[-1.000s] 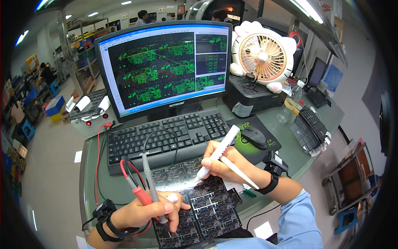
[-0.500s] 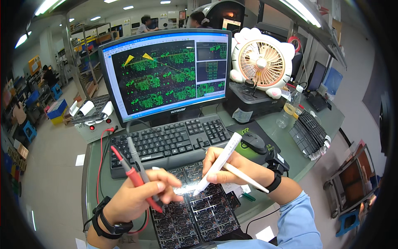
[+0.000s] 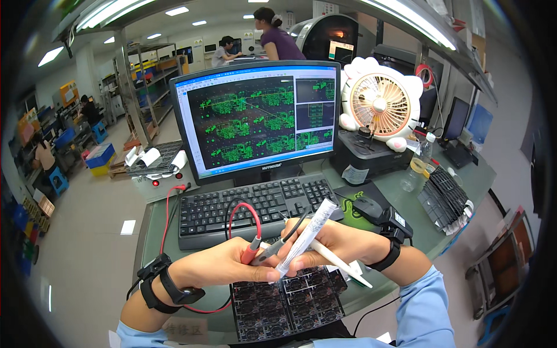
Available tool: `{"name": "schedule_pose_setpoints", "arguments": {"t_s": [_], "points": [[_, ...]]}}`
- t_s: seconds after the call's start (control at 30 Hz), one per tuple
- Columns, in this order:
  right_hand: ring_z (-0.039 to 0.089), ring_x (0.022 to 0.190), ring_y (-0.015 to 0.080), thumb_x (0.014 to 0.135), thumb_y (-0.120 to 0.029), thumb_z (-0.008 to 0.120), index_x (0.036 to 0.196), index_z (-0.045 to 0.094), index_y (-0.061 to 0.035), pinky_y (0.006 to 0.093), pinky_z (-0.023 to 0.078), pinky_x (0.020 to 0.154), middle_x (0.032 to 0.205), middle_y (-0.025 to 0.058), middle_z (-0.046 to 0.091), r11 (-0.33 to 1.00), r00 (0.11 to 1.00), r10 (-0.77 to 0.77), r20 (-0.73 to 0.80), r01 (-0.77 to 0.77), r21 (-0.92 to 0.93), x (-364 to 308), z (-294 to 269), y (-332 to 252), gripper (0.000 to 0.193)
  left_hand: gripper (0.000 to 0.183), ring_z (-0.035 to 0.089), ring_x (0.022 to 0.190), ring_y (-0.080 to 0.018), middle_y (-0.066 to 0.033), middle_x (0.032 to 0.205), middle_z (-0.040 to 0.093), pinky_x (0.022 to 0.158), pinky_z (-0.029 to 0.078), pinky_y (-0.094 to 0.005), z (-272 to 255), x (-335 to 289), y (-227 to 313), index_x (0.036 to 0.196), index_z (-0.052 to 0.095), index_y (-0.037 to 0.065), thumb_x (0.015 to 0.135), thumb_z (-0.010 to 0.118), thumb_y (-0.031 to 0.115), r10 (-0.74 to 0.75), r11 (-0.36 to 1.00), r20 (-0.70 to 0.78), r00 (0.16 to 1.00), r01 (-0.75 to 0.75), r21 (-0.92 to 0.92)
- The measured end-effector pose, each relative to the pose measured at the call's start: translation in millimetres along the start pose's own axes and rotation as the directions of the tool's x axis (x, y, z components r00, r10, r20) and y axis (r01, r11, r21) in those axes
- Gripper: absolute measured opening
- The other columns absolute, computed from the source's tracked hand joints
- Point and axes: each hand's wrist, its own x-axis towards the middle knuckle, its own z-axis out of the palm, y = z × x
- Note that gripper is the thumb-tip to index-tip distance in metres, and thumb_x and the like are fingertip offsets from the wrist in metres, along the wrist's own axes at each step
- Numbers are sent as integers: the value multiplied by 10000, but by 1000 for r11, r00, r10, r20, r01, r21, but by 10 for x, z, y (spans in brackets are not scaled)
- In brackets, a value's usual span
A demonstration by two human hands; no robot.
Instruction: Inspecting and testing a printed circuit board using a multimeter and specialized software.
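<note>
Though working well apart from the pale metal box with a red light (image 3: 155,188) at far left, holds in the half-curled left hand (image 3: 227,264) a red-handled test probe (image 3: 250,253) and, just beside it, a slim grey probe (image 3: 268,254). Cannot see either metal tip; could scratch something by letting the handles roll in so crowded a grip. Has a looped red cable (image 3: 243,203) over the long black plastic keyboard (image 3: 275,200); might snag it on the keys by pulling back sharply.

Has below both hands, flat on the green bench top (image 3: 154,229), dark printed circuit board panels (image 3: 258,313) with round outlines, partly hidden. Meets with the left fingertips (image 3: 270,275) the lower end of a white cylindrical marker pen (image 3: 307,239), clasped aslant in the mostly closed right hand (image 3: 339,240). Cannot tell whether capped; if bare, could smear ink on skin or, by slipping, on the panels. Carries in the same hand a slender white tapered stick (image 3: 342,265), pointing down to the right; could drop it by loosening the fingers around the pen
</note>
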Motion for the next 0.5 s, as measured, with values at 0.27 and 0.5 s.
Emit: {"name": "schedule_pose_setpoints", "arguments": {"t_s": [0.27,0.5], "points": [[613,823,122,864,-234,685,978,583,-15,272,490,668,877,46,614,932,957,-285,-53,264,-250,32,20,116,267,254,412,753,-63,38,802,448,689,368,-265,148,9,-125,980,642,23,911,636,267,266,961,-162,950,-275,-35],[588,805,122,835,-146,720,948,600,-24,269,467,680,868,47,592,937,944,-257,-209,191,-292,7,124,93,205,268,401,709,-62,36,759,437,627,345,-243,195,14,-144,974,659,21,930,605,279,338,940,-257,906,-338,46]]}}
